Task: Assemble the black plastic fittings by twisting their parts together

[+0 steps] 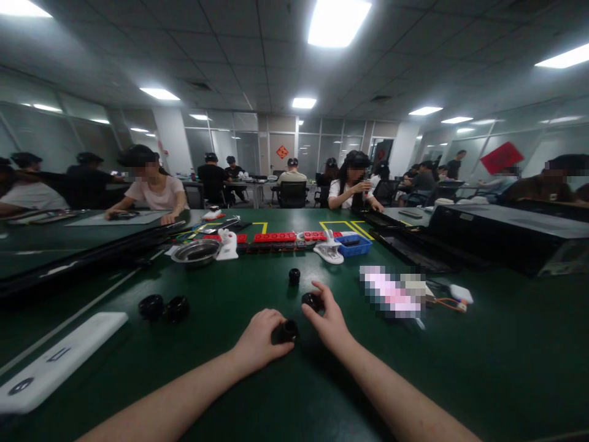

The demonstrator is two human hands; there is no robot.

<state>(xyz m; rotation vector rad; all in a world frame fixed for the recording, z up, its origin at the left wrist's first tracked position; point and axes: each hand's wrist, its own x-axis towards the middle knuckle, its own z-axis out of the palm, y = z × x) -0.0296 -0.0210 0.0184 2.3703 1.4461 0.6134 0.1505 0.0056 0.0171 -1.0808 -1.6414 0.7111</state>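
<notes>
My left hand (260, 339) is closed round a hollow black cylindrical part (289, 331), whose open end faces me, low over the green table. Just to its right, my right hand (334, 324) has its thumb and fingers round a second black round part (311, 300); the underside of that part is hard to make out. A smaller black ring-shaped part (294, 277) stands upright on the table a little beyond both hands. Farther left, two more black round parts, one (151, 306) and another (178, 308), lie side by side.
A long white panel (69, 359) lies at the left. Beyond my hands are a metal bowl (196, 250), red strips (275, 238), a white clamp (329, 248) and a blue tray (354, 245). A large black casing (497, 236) stands at the right. People sit across the table.
</notes>
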